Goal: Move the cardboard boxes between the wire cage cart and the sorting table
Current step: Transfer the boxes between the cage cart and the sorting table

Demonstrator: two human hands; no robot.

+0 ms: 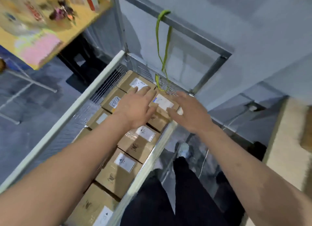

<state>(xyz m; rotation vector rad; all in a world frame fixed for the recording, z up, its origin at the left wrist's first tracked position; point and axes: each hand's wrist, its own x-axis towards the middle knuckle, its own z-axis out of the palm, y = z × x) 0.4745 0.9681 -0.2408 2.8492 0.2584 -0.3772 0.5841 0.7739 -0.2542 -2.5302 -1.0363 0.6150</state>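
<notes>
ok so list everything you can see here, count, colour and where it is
cardboard boxes: at least eight, brown with white labels, packed in the cart
wire cage cart: one, grey metal, centre
cord: one, green, hanging from the cart's top rail
sorting table: one, yellow wood, upper left, holding blurred items
pink item: one, table's near corner, too blurred to name
legs: two, black trousers, beside the cart
left hand: open, over the far boxes
right hand: open, over the far boxes
</notes>
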